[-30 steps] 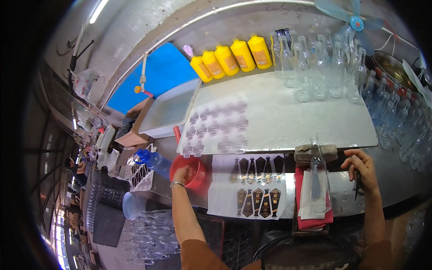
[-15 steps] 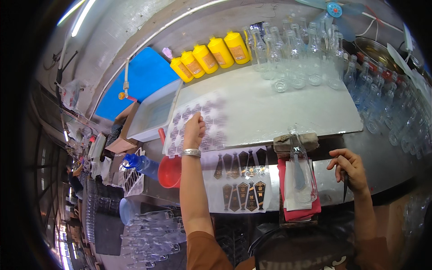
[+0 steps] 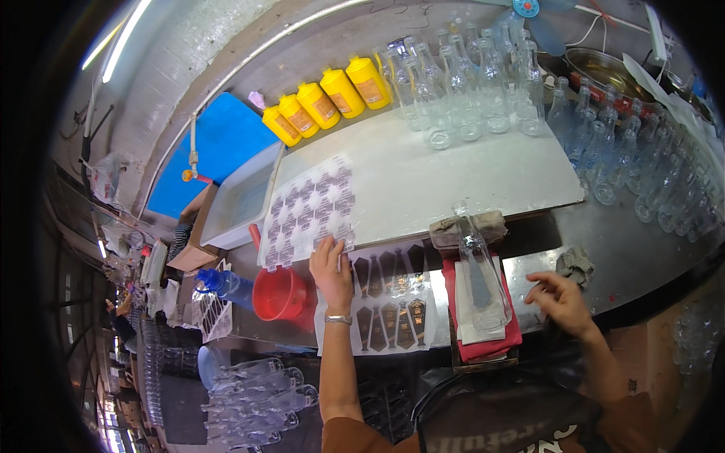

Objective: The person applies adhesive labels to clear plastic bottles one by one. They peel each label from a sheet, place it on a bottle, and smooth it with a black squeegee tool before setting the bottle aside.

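I have the left hand [image 3: 332, 275] at the lower edge of the sheet of purple labels [image 3: 311, 200]; I cannot tell whether its fingers [image 3: 329, 248] grip a label. The right hand [image 3: 565, 306] is half-curled, beside the grey rag [image 3: 577, 266] on the desk [image 3: 627, 245]; I cannot confirm a grasp. Between both hands, the clear glass bottle [image 3: 482, 285] lies over the red cloth [image 3: 492, 349], its neck upon the padded block [image 3: 492, 226].
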Demonstrator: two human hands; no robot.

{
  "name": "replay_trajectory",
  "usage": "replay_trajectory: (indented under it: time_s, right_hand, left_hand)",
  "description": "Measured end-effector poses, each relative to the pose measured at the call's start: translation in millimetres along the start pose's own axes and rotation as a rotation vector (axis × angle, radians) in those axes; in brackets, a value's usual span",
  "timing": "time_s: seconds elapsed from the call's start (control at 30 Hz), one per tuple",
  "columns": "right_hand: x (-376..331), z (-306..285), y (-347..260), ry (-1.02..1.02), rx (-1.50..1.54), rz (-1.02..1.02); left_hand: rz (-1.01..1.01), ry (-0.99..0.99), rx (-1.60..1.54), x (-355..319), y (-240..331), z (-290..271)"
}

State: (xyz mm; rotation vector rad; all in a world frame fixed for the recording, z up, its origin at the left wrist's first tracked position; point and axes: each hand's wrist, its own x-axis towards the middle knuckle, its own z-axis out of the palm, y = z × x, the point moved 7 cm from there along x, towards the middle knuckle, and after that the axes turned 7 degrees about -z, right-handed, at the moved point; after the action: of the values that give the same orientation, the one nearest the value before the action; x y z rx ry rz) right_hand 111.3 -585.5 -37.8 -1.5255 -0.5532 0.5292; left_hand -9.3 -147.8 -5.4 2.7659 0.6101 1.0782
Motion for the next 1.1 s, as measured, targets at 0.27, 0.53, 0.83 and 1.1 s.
replay_trajectory:
  time_s: [0.27,0.53,0.83,1.1]
  right_hand:
    - [-17.7,49.8,-14.3,-0.141,-0.543,-0.28]
    - [-17.2,56.5,-9.4,-0.023,-0.695,-0.295]
    - [-16.6,65.9,-23.8,0.035,-0.737,-0.343]
    - [-15.1,65.4,-19.7,0.025,-0.754,-0.336]
  left_hand:
    - [-0.593,-0.149,-0.756,-27.3,-5.8,-15.8]
    - [-0.426,-0.325,-0.996,-8.0,144.8,-16.7]
    - [0.469,-0.257,-0.373,-49.0,248.9,-34.9]
    - [0.357,-0.442,-0.588,-67.2,242.2,-42.7]
